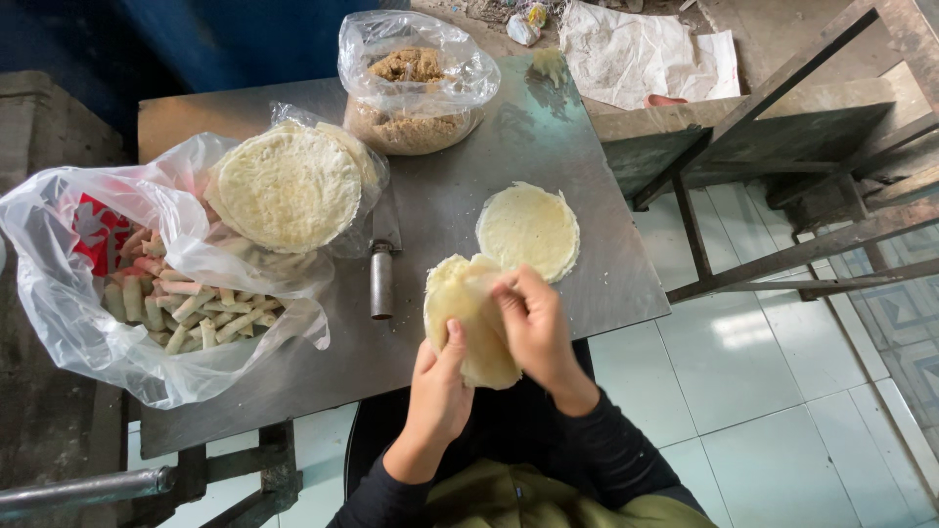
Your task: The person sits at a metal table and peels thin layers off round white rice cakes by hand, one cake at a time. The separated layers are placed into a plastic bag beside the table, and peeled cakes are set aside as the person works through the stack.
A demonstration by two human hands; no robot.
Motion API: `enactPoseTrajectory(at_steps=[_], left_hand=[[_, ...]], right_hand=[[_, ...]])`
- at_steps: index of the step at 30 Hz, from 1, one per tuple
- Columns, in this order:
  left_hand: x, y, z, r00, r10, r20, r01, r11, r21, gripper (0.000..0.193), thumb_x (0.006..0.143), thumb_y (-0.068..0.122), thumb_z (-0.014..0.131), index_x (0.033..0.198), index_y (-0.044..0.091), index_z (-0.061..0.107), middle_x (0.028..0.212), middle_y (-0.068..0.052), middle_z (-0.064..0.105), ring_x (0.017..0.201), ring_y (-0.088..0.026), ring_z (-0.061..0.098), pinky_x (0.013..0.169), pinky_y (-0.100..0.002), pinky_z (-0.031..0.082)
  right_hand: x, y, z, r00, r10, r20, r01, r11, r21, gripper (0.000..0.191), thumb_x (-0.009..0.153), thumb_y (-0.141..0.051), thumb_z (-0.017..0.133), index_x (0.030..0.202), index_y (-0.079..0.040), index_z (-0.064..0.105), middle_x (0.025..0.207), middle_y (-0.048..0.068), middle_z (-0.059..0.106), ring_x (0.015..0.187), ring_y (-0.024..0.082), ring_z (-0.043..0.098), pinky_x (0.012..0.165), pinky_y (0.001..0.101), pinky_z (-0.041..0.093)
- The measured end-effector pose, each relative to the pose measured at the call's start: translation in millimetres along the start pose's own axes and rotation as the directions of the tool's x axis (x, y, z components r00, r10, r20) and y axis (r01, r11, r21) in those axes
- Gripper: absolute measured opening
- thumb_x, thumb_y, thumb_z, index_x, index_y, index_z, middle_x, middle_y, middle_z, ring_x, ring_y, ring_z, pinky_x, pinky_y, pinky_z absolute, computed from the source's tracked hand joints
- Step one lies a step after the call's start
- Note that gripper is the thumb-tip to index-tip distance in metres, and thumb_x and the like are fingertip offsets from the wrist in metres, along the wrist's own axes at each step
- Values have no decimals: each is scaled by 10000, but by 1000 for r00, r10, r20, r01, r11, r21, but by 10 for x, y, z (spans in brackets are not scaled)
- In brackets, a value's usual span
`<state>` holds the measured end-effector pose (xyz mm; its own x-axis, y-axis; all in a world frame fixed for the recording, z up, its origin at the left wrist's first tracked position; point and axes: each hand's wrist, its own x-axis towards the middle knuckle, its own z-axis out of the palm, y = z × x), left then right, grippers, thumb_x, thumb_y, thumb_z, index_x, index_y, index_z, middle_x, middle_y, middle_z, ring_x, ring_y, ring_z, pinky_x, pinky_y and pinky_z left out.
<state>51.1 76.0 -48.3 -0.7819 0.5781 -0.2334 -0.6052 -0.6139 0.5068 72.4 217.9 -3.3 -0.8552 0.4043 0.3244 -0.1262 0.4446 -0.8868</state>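
Sitting at the back of the metal table (pixel 548 137) is a clear plastic bag of brown crumbly filling (pixel 411 93), its mouth open and rolled down. Just in front and to the left, a second clear bag holds a stack of round pale wrappers (pixel 287 186), tilted against a large crumpled white bag (pixel 68 293) with a red patch on its side, whose open mouth shows a heap of short rolled sticks (pixel 191 308). A knife with a round metal handle (pixel 381 279) lies between that stack and a single round wrapper (pixel 528 230) spread flat on the table. Near the front edge, the person holds a small bundle of thin wrappers (pixel 468 328) upright between both hands. The left hand (pixel 440 386) is closed on the bundle's lower edge, thumb pressed on its face. The right hand (pixel 533 328) pinches the top sheet near its upper edge with curled fingertips, wrist bent, peeling it from the rest. Both forearms are in dark sleeves. The tabletop is dull scratched steel on a rusty frame; white glossy tiles cover the floor to the right, beside another metal frame and a crumpled white sheet (pixel 646 49) farther back.
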Motion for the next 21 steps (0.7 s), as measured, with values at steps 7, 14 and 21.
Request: enactPoseTrajectory(at_steps=[7, 14, 21], left_hand=[[-36, 571, -39, 999, -52, 14, 54, 968, -247, 509, 1054, 309, 471, 1444, -17, 468, 1381, -171, 611, 1238, -311, 620, 1039, -483, 522], [-151, 819, -125, 988, 156, -1, -152, 956, -250, 514, 1087, 292, 464, 1501, -5, 396, 1439, -174, 560, 1285, -310, 593, 1060, -504, 505], [-121, 773, -122, 991, 130, -44, -136, 960, -246, 522, 1074, 285, 480, 1494, -15, 400, 1434, -174, 567, 1280, -295, 602, 1050, -470, 513]], right_hand=[[680, 449, -720, 912, 411, -6, -285, 640, 713, 166, 1051, -182, 584, 1069, -61, 696, 1005, 38, 740, 867, 111, 703, 781, 270, 567], [1211, 232, -1086, 986, -168, -13, 165, 977, -135, 90, 1014, -112, 686, 1021, -24, 702, 974, 41, 707, 854, 131, 669, 748, 282, 532], [784, 226, -510, 889, -314, 333, 451, 722, -525, 98, 845, -47, 751, 935, -58, 713, 918, 78, 655, 897, 296, 660, 764, 390, 532]])
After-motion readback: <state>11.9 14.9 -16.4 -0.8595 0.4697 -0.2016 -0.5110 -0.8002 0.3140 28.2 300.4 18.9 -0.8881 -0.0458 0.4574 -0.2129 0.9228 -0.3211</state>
